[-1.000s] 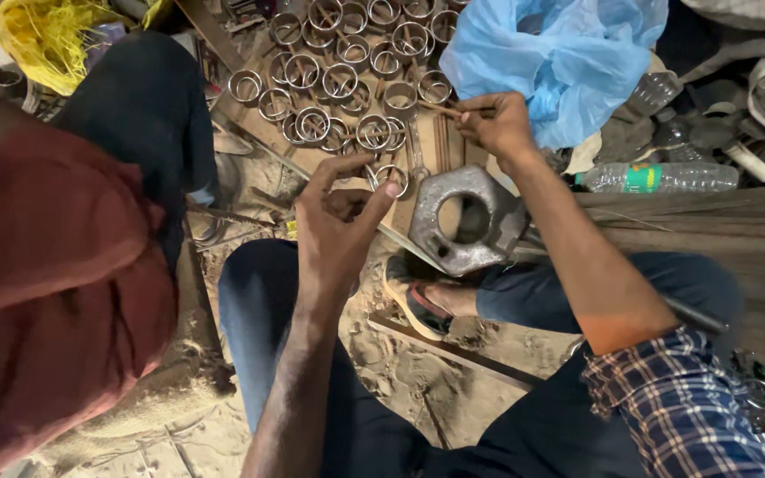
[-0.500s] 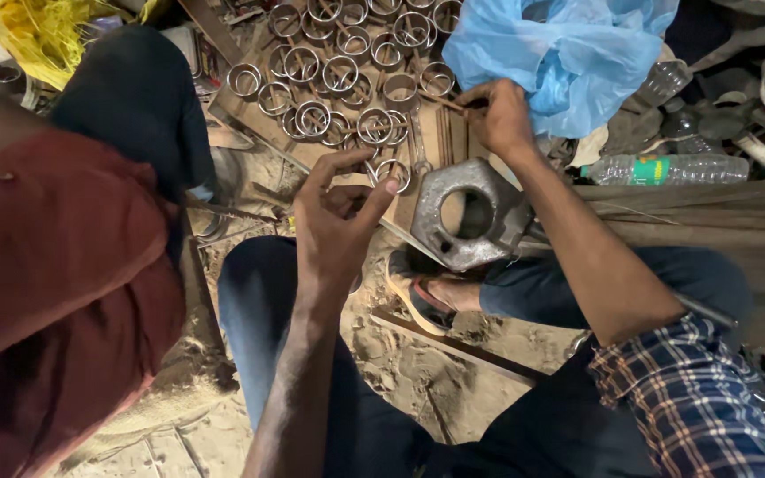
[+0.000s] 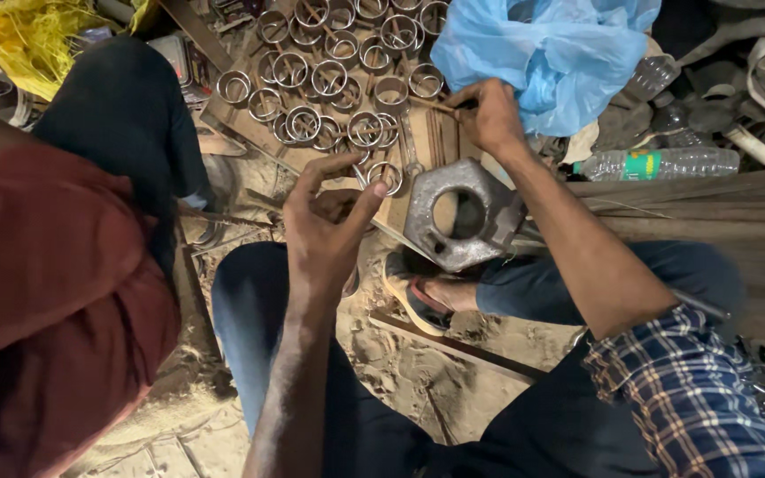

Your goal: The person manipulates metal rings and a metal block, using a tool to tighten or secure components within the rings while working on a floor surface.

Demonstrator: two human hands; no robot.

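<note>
On the sandy floor point(image 3: 418, 372), the left hand point(image 3: 329, 230) pinches a small, rigid, light metal ring point(image 3: 385, 174) by its rim, the right hand's point(image 3: 491, 115) fingers gripping a thin stick point(image 3: 431, 104).

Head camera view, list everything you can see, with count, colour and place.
Metal rings: many, silvery, laid out together at top centre.
Hexagonal metal block: one, grey, round hole, centre.
Plastic bag: one, blue, top right.
Bottle: one, clear, green label, lying at right.
Yellow bag: one, top left.
Sandal: one, below the block.
Another person's shirt: red, left.
Left hand: grip pinching a ring.
Right hand: grip on a thin stick.
</note>
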